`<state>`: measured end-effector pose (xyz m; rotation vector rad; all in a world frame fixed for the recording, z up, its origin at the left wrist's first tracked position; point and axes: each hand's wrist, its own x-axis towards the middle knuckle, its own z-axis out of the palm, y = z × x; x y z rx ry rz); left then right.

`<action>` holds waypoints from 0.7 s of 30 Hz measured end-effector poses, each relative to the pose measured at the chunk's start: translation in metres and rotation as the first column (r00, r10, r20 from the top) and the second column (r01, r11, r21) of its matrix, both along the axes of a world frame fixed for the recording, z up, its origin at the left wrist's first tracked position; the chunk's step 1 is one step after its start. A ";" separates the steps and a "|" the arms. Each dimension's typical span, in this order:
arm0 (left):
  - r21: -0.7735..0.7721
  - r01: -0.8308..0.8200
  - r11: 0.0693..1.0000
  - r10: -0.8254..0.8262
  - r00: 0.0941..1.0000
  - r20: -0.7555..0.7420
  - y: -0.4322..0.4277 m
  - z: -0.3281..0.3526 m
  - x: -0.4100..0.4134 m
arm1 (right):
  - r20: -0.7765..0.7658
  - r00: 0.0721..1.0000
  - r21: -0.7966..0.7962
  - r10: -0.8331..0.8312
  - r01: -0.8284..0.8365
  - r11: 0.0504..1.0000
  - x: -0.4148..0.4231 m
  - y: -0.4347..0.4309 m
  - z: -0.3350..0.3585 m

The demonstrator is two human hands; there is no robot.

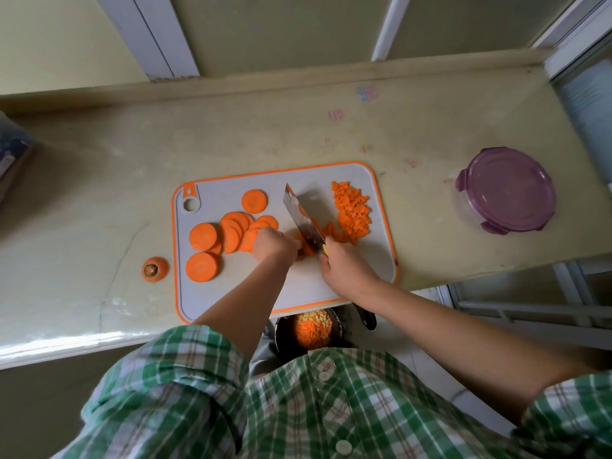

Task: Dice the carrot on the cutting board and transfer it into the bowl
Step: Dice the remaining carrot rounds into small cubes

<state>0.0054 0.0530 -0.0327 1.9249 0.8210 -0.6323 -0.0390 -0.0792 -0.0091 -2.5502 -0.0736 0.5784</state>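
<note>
A grey cutting board (231, 293) with an orange rim lies on the counter. Round carrot slices (202, 236) are spread over its left half, and a heap of diced carrot (352, 210) sits at its right. My right hand (344, 268) grips the handle of a cleaver (299, 217), whose blade stands over carrot strips (331, 230) at the board's middle. My left hand (273, 245) presses curled fingers on the carrot pieces beside the blade. A dark bowl (284, 329) holding diced carrot sits below the counter's front edge, partly hidden.
The cut carrot top (154, 269) lies on the counter left of the board. A glass container with a purple lid (506, 190) stands at the right. A dark object (13, 150) sits at the far left edge. A wall ledge runs behind the counter.
</note>
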 end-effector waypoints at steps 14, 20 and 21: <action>-0.050 -0.016 0.999 0.015 1.000 -0.025 0.001 0.000 0.003 | 0.102 0.994 -0.021 -0.042 0.045 0.999 0.002 0.008 -0.008; -0.060 -0.033 0.998 0.033 0.999 0.007 0.001 0.002 -0.004 | 0.091 0.991 0.087 -0.097 0.089 0.992 0.005 -0.002 -0.005; -0.065 -0.036 0.997 0.037 0.999 0.010 0.001 0.002 -0.005 | 0.094 0.991 0.091 -0.091 0.083 0.992 0.005 -0.003 -0.003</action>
